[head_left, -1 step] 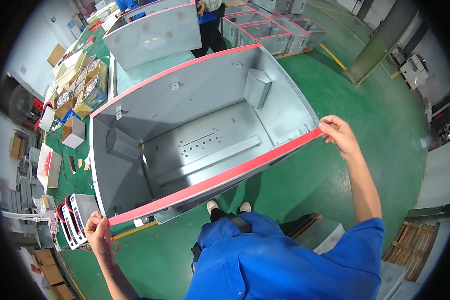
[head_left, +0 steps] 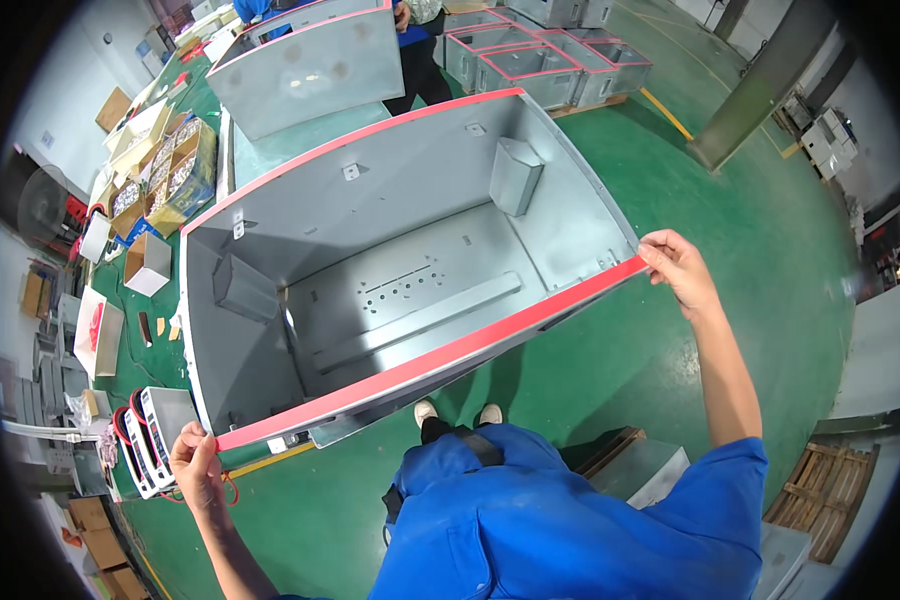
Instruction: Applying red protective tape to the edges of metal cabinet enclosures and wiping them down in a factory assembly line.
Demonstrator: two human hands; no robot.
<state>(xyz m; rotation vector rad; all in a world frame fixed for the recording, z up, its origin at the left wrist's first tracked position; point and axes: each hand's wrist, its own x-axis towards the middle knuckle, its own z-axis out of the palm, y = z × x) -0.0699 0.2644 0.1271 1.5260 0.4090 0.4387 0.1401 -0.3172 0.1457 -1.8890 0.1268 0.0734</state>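
A large grey sheet-metal box [head_left: 410,235] lies in front of me with its open side up. Red tape [head_left: 450,357] runs along its near rim, and another red strip [head_left: 350,142] lines the far rim. At the near left corner, my left hand [head_left: 196,468] is closed, thumb and fingers pinching the tape's end. My right hand [head_left: 680,268] pinches the other end at the right corner, its fingers closed at the rim. Inside the box are two angled metal blocks, a long raised bar and a row of small holes.
Beyond stands another grey box [head_left: 310,75], with a co-worker's hand [head_left: 401,15] at its edge. Cartons of small parts [head_left: 175,175], a white bin [head_left: 98,335] and white power units [head_left: 150,440] sit at left. More red-rimmed boxes [head_left: 530,75] and a pillar [head_left: 760,85] are at far right.
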